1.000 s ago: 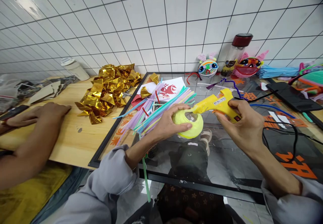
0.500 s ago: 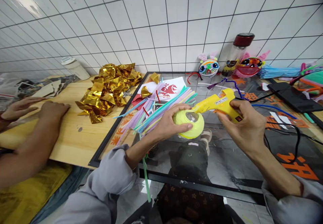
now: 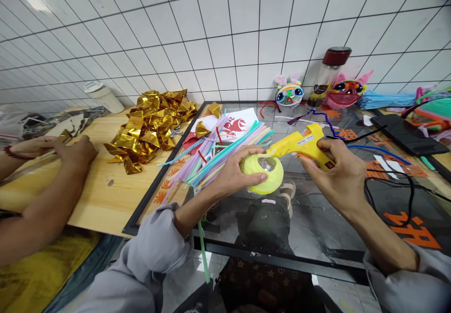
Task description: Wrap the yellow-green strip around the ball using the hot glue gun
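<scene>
— Left hand (image 3: 237, 172)?
— One, clamped on a yellow ball (image 3: 262, 174) with a round opening, above the glass tabletop (image 3: 310, 238).
— Right hand (image 3: 340, 172)?
— One, closed round the handle of a yellow glue gun (image 3: 299, 144), its nozzle at the ball's upper rim.
— Beside them?
— Pastel pipe cleaners (image 3: 225, 155), one bundle, near the left hand.

Yellow-green ball (image 3: 269, 181); yellow glue gun (image 3: 294, 144), white label.

L sleeve (image 3: 151, 245) is gray & puffy w/ lots of folds. R sleeve (image 3: 410, 280) is gray too, w/ wrinkles.
</scene>
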Demonstrator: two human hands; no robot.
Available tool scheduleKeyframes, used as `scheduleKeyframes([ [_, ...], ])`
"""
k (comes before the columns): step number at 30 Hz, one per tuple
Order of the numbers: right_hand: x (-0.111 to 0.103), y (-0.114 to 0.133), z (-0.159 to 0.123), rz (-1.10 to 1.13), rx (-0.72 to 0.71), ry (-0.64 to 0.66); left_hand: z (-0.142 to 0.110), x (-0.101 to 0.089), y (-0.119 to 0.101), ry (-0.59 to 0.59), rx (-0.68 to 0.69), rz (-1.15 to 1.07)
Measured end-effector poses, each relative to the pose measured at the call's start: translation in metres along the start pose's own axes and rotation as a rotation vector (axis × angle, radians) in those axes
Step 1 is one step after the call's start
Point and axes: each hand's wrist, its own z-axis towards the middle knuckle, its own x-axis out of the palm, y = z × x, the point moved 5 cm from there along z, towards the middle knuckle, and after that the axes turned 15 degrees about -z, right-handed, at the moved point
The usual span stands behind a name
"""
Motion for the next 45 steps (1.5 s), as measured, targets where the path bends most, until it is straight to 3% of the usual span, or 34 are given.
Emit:
scheduleKeyframes([
  [7, -0.002, -0.001, 0.002, 0.049, -0.002, 0.019, 0.000, -0.001, 0.000, 0.017, 0.007, 0.010],
  [13, -0.001, -0.006, 0.005, 0.061, 0.054, 0.118, -0.001, -0.003, -0.002, 0.004, -0.005, 0.019],
  [24, 0.002, -0.002, 0.000, 0.007, 0.082, 0.074, 0.000, -0.001, 0.000, -0.003, -0.004, 0.029],
  [27, 0.004, -0.007, -0.001, 0.037, 0.146, 0.066, 0.000, -0.001, -0.002, -0.005, -0.003, 0.036],
  [31, 0.011, -0.020, -0.002, 0.156, 0.336, 0.112, 0.000, -0.003, 0.001, -0.027, -0.004, 0.036],
  [34, 0.015, -0.031, -0.003, 0.084, 0.423, 0.196, -0.001, -0.005, 0.004, -0.047, 0.024, 0.030],
  [39, 0.022, -0.037, -0.005, -0.266, 0.254, 0.346, -0.002, -0.010, 0.010, -0.111, 0.031, 0.003],
  [42, 0.028, -0.032, -0.008, -0.423, 0.173, 0.538, -0.003, -0.010, 0.011, -0.113, 0.025, -0.008],
  [45, 0.029, -0.026, -0.007, -0.528, 0.183, 0.730, -0.003, -0.010, 0.011, -0.107, 0.030, -0.006],
])
